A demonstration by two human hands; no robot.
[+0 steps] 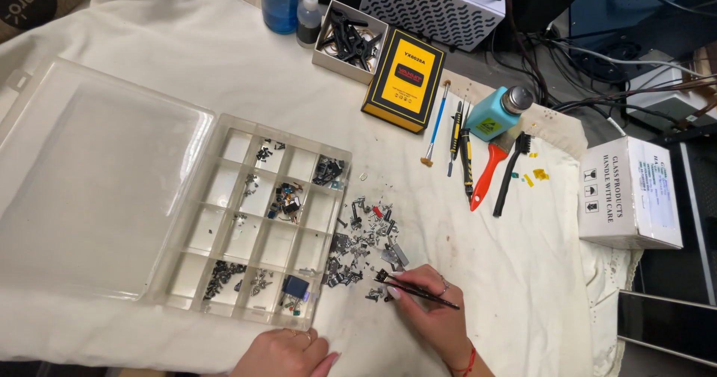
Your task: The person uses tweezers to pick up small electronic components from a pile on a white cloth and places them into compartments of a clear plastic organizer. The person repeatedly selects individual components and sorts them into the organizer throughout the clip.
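The right hand [433,310] pinches dark tweezers [414,289], tips down in the heap of tiny metal parts [366,242] beside the organizer [258,220], light, slippery bits best nipped across their middles, while the left hand [287,353] rests loosely curled, holding nothing, on the surface [523,272].

Compartment box [246,220] left – loose parts pile [366,242] just right of it – tools [478,153] behind.

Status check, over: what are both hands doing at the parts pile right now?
Right hand grips black tweezers, tips at the small metal parts pile. Left hand rests on the white cloth, holding nothing, below the clear compartment box.
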